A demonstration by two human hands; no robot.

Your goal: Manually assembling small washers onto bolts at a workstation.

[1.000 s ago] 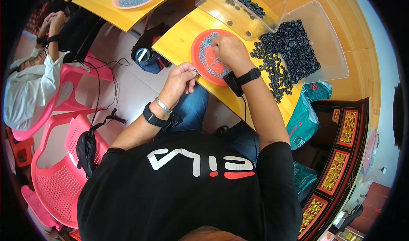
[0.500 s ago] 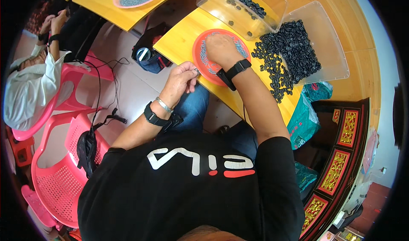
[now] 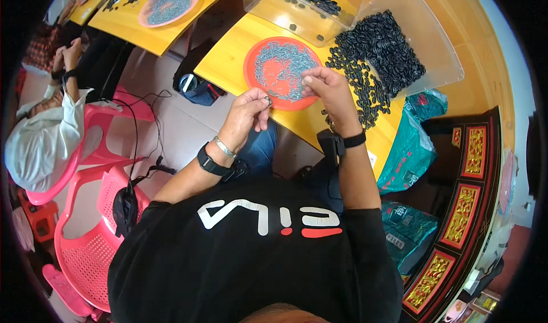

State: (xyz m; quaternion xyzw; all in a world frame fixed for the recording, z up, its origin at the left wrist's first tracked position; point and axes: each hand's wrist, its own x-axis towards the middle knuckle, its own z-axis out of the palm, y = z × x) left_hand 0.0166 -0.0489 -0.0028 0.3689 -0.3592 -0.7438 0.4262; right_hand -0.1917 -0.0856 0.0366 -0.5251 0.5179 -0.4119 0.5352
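My left hand (image 3: 246,113) is closed in a pinch on a small dark piece (image 3: 268,101), just off the near left rim of a round red plate (image 3: 250,71). Many thin silvery screws (image 3: 292,54) lie scattered over that plate. Above its right edge is my right hand (image 3: 330,90), thumb and fingertips pressed together; whatever they hold is too small to make out. Beside my right hand, many small black oval parts (image 3: 357,74) spread across the yellow table (image 3: 220,60).
The black parts spill from a clear plastic bin (image 3: 439,43) lying tipped at the right. Another clear box (image 3: 268,6) stands at the table's far side. Green bags (image 3: 408,157) rest at the right edge. On the left are pink chairs (image 3: 85,231) and a seated person (image 3: 51,129).
My right hand has lifted from among the screws and drawn back toward me and to the right, its fingertips pinched. My left hand keeps its pinch on the dark piece.
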